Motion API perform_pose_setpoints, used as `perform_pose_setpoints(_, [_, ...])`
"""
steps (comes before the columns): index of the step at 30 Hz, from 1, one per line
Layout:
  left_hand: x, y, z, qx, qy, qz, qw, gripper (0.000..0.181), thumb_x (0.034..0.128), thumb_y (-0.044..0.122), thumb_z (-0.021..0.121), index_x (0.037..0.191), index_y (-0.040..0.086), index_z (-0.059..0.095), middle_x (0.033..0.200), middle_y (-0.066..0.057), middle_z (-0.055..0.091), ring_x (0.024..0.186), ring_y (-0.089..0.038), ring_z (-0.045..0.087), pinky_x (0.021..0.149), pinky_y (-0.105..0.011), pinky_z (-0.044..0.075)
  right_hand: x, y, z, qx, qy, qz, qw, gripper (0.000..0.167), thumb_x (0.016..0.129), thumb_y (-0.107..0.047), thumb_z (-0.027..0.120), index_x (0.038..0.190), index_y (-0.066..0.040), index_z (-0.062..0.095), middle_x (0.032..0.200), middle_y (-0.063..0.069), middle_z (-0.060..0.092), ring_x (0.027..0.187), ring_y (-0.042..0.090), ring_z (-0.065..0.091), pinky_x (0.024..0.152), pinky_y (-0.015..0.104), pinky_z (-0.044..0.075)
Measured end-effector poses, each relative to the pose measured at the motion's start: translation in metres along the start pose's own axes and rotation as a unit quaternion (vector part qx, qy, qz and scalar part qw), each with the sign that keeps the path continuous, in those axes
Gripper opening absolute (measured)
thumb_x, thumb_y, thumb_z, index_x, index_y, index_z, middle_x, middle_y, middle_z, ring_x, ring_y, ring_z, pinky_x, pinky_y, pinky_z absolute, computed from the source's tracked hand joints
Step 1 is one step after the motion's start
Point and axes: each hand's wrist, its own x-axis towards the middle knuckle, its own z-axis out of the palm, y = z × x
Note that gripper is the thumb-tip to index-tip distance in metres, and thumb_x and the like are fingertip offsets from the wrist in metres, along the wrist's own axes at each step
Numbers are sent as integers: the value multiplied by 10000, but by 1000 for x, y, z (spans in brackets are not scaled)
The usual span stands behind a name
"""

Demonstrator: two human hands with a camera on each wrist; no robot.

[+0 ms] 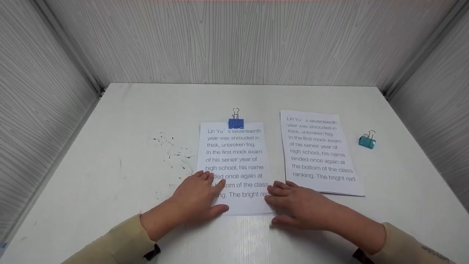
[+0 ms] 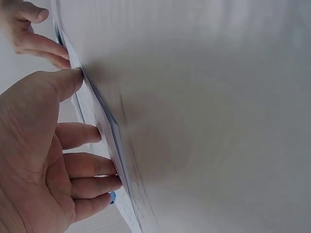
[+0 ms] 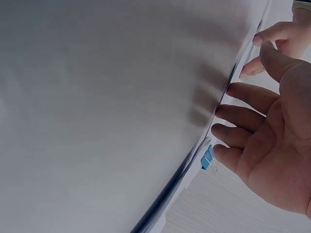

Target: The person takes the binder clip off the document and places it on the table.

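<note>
A stack of printed sheets (image 1: 234, 157) lies in the middle of the table, with a blue binder clip (image 1: 236, 123) on its top edge. My left hand (image 1: 196, 194) rests at the stack's lower left, fingertips over the left edge and thumb by the bottom edge. At the lower right edge, my right hand (image 1: 302, 205) touches the paper with loosely extended fingers. Neither hand grips anything. In the left wrist view, the left fingertips (image 2: 116, 179) lie along the paper's edge. The right wrist view shows a blue clip (image 3: 208, 158) past the little finger; which clip, I cannot tell.
A second printed stack (image 1: 318, 146) lies to the right, slightly turned, its lower left corner near my right hand. Farther right sits a teal binder clip (image 1: 367, 141). Dark specks mark the white table (image 1: 128, 110) at left. Wood-grain panels (image 1: 234, 40) enclose the back and sides.
</note>
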Motion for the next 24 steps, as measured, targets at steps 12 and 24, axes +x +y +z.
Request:
perform_pose_setpoints(12, [0,0,-1,20,71,37,10000,720,1005,625,597,1501,102,613,1409,-285,628,1361,-430,578,1173,-518,415,26,19,-42,586,919,154,9939,586,999,-449,740,1504,-173,629,1479,10,639,1384,240,593,1106,497,501])
perform_pose_setpoints(24, [-1,0,-1,-65,52,-44,10000,726,1002,622,604,1517,111,599,1438,-283,612,1379,-428,563,1172,-524,417,101,89,-78,2025,1934,1317,9509,481,1001,-261,770,1440,-104,653,1340,121,714,1238,266,672,1078,475,515])
